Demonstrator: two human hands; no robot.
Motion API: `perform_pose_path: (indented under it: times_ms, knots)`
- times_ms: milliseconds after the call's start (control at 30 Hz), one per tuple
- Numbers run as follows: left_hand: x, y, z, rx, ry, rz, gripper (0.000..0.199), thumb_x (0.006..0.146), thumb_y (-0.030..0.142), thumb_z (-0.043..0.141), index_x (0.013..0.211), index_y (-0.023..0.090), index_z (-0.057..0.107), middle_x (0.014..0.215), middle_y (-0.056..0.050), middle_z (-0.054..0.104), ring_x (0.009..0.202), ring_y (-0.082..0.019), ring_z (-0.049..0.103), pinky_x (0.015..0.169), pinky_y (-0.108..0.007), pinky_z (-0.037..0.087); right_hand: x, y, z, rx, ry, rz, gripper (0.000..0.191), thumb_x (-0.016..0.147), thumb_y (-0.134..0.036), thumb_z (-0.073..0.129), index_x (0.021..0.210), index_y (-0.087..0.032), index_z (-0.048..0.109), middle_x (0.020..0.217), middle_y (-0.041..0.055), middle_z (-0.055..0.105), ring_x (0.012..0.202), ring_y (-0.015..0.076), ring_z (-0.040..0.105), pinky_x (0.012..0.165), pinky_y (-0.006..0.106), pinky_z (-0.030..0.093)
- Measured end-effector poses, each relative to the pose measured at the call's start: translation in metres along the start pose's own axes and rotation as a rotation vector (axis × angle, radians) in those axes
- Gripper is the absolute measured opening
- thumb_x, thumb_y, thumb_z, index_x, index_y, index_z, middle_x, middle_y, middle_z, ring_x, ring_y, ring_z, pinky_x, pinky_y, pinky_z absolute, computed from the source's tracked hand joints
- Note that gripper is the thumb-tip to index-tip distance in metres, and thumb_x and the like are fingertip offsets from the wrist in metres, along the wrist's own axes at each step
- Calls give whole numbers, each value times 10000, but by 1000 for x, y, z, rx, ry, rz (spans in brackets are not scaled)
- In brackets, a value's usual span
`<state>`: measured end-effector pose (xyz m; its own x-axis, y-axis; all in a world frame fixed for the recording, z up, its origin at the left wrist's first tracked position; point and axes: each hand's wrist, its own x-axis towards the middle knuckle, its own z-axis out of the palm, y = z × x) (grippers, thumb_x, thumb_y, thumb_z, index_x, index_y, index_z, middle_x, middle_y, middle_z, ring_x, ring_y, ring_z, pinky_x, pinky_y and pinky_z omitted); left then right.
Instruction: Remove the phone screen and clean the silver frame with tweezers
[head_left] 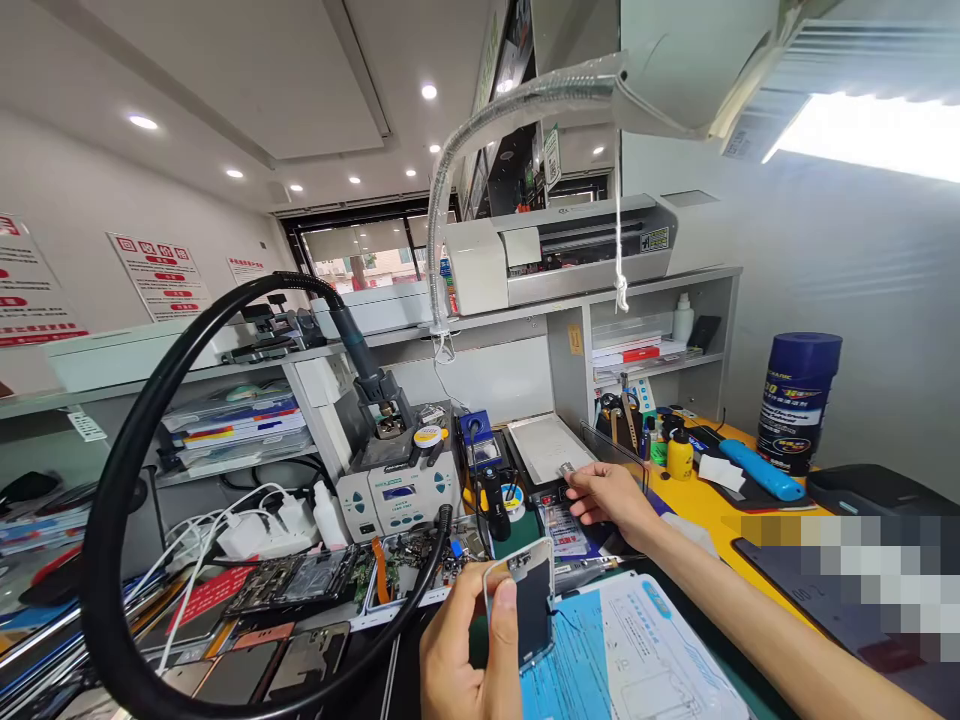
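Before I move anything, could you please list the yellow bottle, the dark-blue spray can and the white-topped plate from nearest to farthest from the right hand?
1. White-topped plate: right by the fingertips of the right hand.
2. Yellow bottle: off to that hand's right.
3. Dark-blue spray can: farther right, past the bottle.

Bare left hand (474, 655), right hand (609, 497) — bare forearm (750, 597)

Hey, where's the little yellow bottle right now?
In the head view, the yellow bottle stands on the yellow desktop at the right, between the right hand and the tall blue spray can.
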<state>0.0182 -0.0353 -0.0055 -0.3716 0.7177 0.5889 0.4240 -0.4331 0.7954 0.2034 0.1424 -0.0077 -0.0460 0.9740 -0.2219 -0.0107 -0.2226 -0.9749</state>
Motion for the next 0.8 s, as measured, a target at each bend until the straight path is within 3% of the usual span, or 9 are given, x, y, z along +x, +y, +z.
perform_pose_path:
  times_ms: [100, 233, 367, 633, 800]
  knots:
    - [0, -1, -1, 15, 17, 22, 256, 950, 444, 586, 918, 221, 709, 877, -26, 743, 776, -178, 696, 757, -239, 550, -3, 0, -1, -74, 17, -79, 234, 993, -322, 634, 1154, -152, 637, 1010, 39, 679, 756, 136, 663, 646, 286, 582]
    - [5, 1, -7, 51, -48, 169, 171, 962, 338, 577, 909, 218, 686, 826, -3, 719, 729, -140, 687, 699, -191, 550, 0, 0, -4, -148, 26, -153, 229, 996, -334, 629, 1128, -148, 644, 953, 24, 677, 701, 121, 649, 606, 265, 568]
    - [9, 3, -12, 69, -118, 265, 120, 968, 249, 554, 960, 216, 669, 822, 10, 703, 733, -125, 685, 710, -182, 553, 6, 2, -8, -175, 46, -224, 260, 997, -350, 626, 1162, -150, 644, 1015, 43, 691, 780, 149, 679, 683, 313, 594]
    - [6, 3, -13, 70, -125, 282, 93, 953, 212, 582, 1012, 232, 652, 849, 29, 696, 749, -114, 671, 732, -181, 545, -1, 0, -15, -212, 59, -395, 262, 975, -308, 658, 1198, -171, 660, 1201, 79, 681, 1018, 215, 682, 893, 431, 578]
    - [7, 4, -15, 104, -128, 315, 106, 950, 203, 584, 1024, 225, 657, 861, 21, 707, 746, -123, 680, 725, -195, 547, -4, -3, -14, -140, 28, -390, 256, 981, -319, 650, 1188, -167, 663, 1176, 76, 691, 991, 207, 690, 879, 423, 585]
